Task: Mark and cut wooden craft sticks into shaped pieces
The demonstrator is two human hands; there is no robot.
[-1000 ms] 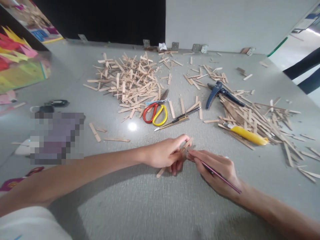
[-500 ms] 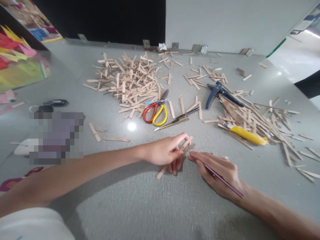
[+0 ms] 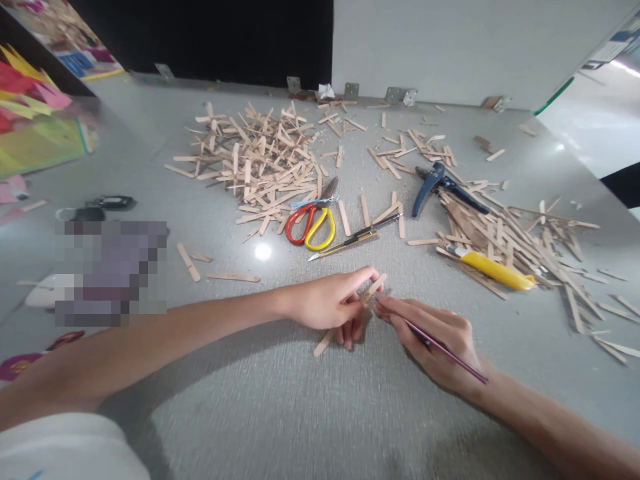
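Observation:
Thumb and fingers of my left hand [image 3: 327, 299] pinch a wooden craft stick [image 3: 376, 287] slantwise, low over the table. Its upper end sticks out past the fingertips, and a rounded stick end shows below the hand; the stretch between is hidden. Close by on the right, my right hand [image 3: 440, 333] is closed around a slim purple pen-like tool [image 3: 453, 355], gripped as for writing. The tool's tip is hidden by the fingers, which nearly meet the stick. I cannot tell whether the tip touches the wood.
Beyond my hands lie scissors [image 3: 320, 227] with red and yellow handles and a dark slender tool [image 3: 357, 237]. A heap of craft sticks [image 3: 265, 157] spreads behind. To the right are a yellow cutter [image 3: 495, 269] and a blue-handled tool [image 3: 429, 188]. A pixelated object [image 3: 117, 267] sits left.
My right hand has shifted slightly left and up with the purple tool, closer to the stick. The left hand keeps its pinch nearly in place.

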